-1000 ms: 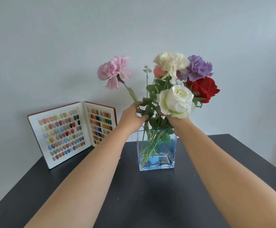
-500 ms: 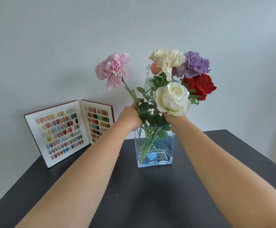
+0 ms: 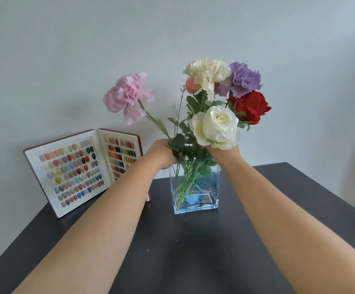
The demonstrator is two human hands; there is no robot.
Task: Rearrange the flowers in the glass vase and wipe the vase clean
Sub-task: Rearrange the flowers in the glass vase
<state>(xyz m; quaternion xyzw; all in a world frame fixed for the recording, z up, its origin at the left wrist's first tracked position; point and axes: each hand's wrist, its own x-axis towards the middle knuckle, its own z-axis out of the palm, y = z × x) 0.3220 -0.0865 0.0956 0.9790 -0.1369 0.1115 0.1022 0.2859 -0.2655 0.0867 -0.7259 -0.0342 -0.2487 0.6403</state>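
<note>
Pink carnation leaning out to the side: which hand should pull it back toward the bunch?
Left. The left hand already sits at the pink carnation stem's base; the right hand is under the white rose, across the glass vase.

I am looking at what seems a nail salon or a home corner: an open sample book (image 3: 83, 170) of coloured nail tips is leaning against a plain pale wall (image 3: 66, 49) on a dark table (image 3: 172, 251).

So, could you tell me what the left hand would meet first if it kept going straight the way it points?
Probably the green stems above the glass vase rim; the left hand already looks against them, though depth is unclear.
</note>
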